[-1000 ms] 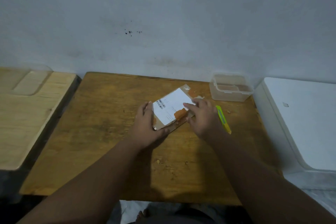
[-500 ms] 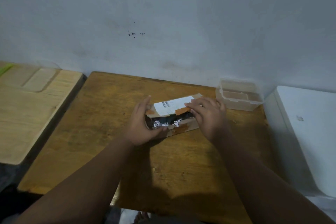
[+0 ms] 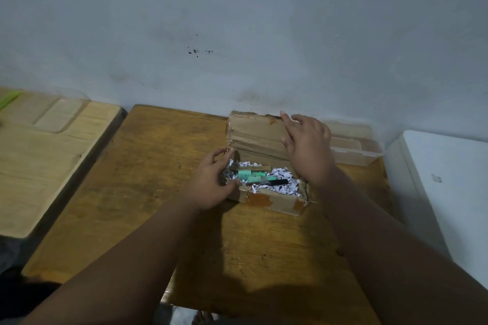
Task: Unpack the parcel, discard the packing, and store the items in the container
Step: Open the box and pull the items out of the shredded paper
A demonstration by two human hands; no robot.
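wooden table [image 3: 158,192], opened parcel [image 3: 272,198] between left hand [image 3: 211,185] gripping its end and right hand [image 3: 307,145] spread flat on its flap

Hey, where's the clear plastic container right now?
In the head view, the clear plastic container sits at the wooden table's far right corner against the wall, just behind the right hand and right of the open cardboard box's raised lid.

I see a worn brown wooden surface [image 3: 163,192] against a grey wall [image 3: 237,21], a paler wooden board [image 3: 39,161] left, a white appliance [image 3: 454,192] right.
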